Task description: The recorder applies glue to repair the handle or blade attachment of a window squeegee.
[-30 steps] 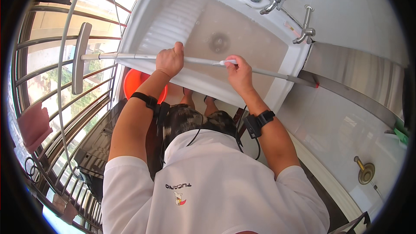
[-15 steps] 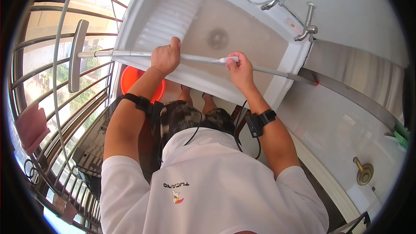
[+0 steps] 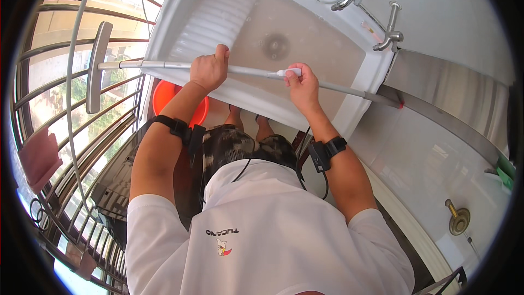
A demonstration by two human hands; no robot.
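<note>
The long mop [image 3: 164, 65] looks light and stiff, lying across the front edge of the sink [image 3: 376, 71], with the left hand [image 3: 208, 70] and right hand [image 3: 300, 84] both wrapped tight round its thin pole, well apart.

White sink [image 3: 180, 22]; grey pole [image 3: 164, 65]; orange bucket [image 3: 169, 101]; white shirt [image 3: 273, 229]; dark patterned shorts [image 3: 234, 145].

Your left hand [image 3: 209, 71] and right hand [image 3: 301, 85] on the pole [image 3: 245, 70], pole across the sink [image 3: 305, 49], its flat head [image 3: 96, 65] left of your grip by the window bars [image 3: 60, 131], taps [image 3: 371, 11] beyond your right hand, bucket [image 3: 180, 101] below your left.
</note>
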